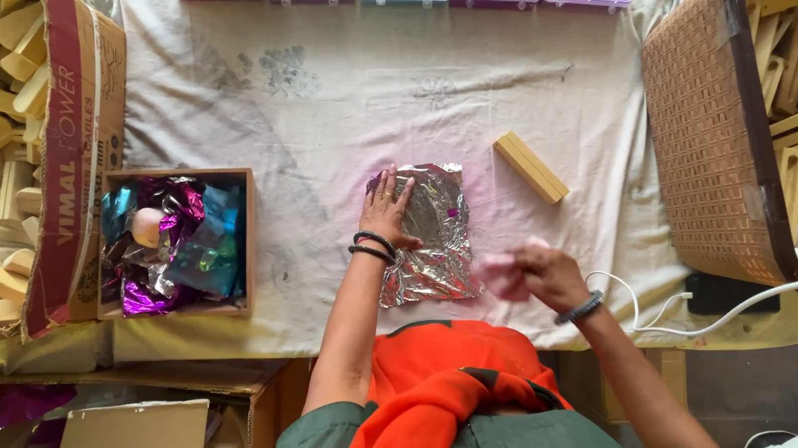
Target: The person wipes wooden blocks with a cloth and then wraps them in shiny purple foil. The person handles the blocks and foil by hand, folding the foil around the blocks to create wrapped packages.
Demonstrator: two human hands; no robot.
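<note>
Left of the foil (429, 241) sits a box of coloured scraps (183, 241). The left hand (387, 207) lies flat and open on the foil's left edge, pinning it to the cloth (324, 92). The right hand (547, 275), off the foil's lower right corner, pinches a pink rag (499, 273). A wooden block (531, 167) waits up right of the foil.

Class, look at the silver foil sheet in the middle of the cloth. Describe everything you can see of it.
The silver foil sheet is a roughly rectangular piece of shiny, crinkled metallic foil, lying flat on the white cloth. Its creases catch the light, and purple shows at its upper left edge. The left hand presses flat on its upper left part. The right hand, holding a pink cloth, is at its lower right corner. A wooden block lies apart to its right.
</note>
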